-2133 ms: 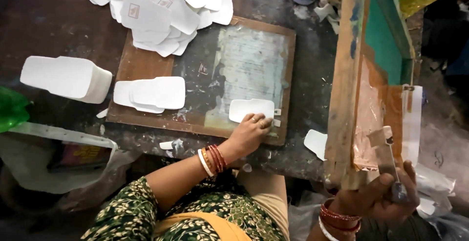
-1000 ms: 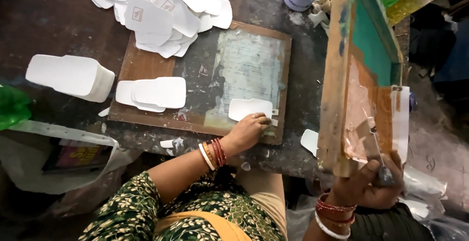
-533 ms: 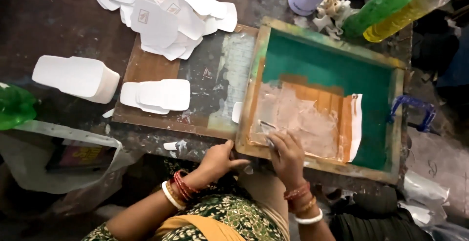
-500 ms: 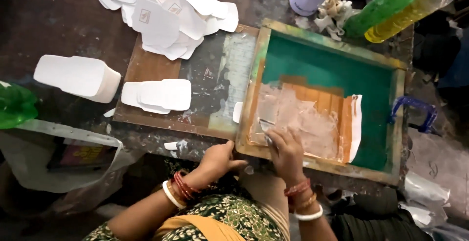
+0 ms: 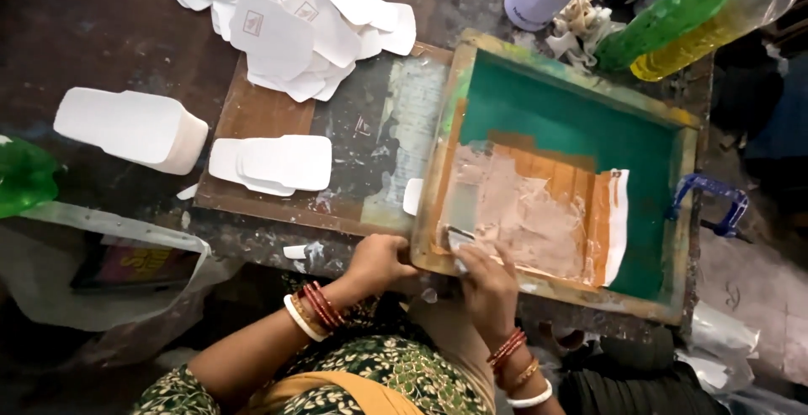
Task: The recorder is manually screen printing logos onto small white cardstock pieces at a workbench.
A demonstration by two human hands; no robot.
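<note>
Screen frame (image 5: 562,167) lies flat on the surface. Left hand (image 5: 380,262) clamps its near corner; right hand (image 5: 486,284) holds a squeegee (image 5: 459,238) inside, print area toward 1 o'clock.

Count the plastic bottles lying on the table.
2, both at the top right corner beyond the screen frame: a green bottle lying tilted, and a clear bottle of yellow liquid right beside it. Others may be hidden past the picture's edge.
</note>
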